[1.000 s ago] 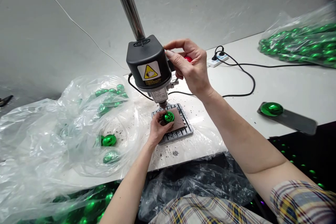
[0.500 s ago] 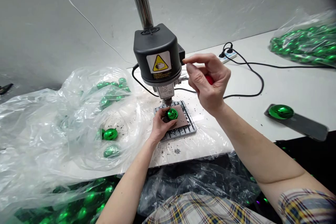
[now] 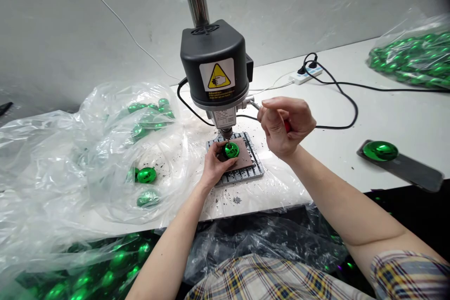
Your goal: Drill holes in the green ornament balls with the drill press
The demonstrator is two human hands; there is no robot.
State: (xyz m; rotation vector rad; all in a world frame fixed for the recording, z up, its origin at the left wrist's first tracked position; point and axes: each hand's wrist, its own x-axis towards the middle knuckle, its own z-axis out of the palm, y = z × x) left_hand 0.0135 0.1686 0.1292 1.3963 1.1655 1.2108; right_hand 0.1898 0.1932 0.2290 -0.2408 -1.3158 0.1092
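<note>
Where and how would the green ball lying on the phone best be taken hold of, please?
I would grip the green ball around its widest part, pinching opposite sides and coming from above. It is smooth and rounded with nothing over it, and the phone lies flat beneath, so its sides look easy to reach.

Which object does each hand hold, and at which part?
The left hand holds a green ball by its outer side; the right hand holds a lever by its red knob.
</note>
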